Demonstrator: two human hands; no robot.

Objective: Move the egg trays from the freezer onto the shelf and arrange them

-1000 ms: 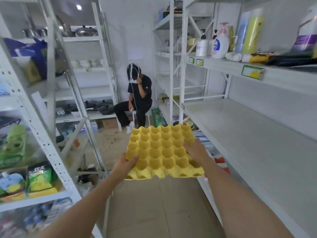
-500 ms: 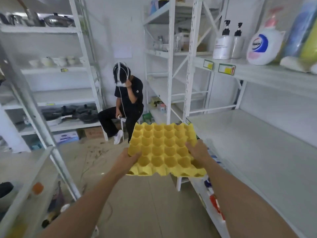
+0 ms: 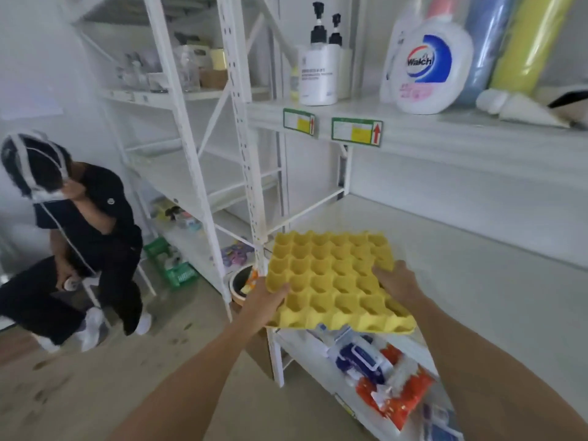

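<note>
I hold a yellow egg tray (image 3: 331, 281) level in front of me, its cups empty. My left hand (image 3: 265, 302) grips its near left edge, thumb on top. My right hand (image 3: 396, 281) grips the right side with fingers over the cups. The tray hangs over the front left corner of a white shelf board (image 3: 461, 275) on my right, just above its surface. The freezer is out of sight.
A white upright post (image 3: 251, 198) stands right beside the tray's left edge. The shelf above holds pump bottles (image 3: 319, 68) and a detergent jug (image 3: 429, 68). Packets (image 3: 381, 374) fill the lower shelf. A seated person (image 3: 73, 243) is at left.
I have turned right and stepped closer to the shelf. The tray, still in both hands, has come over the shelf's front corner.
</note>
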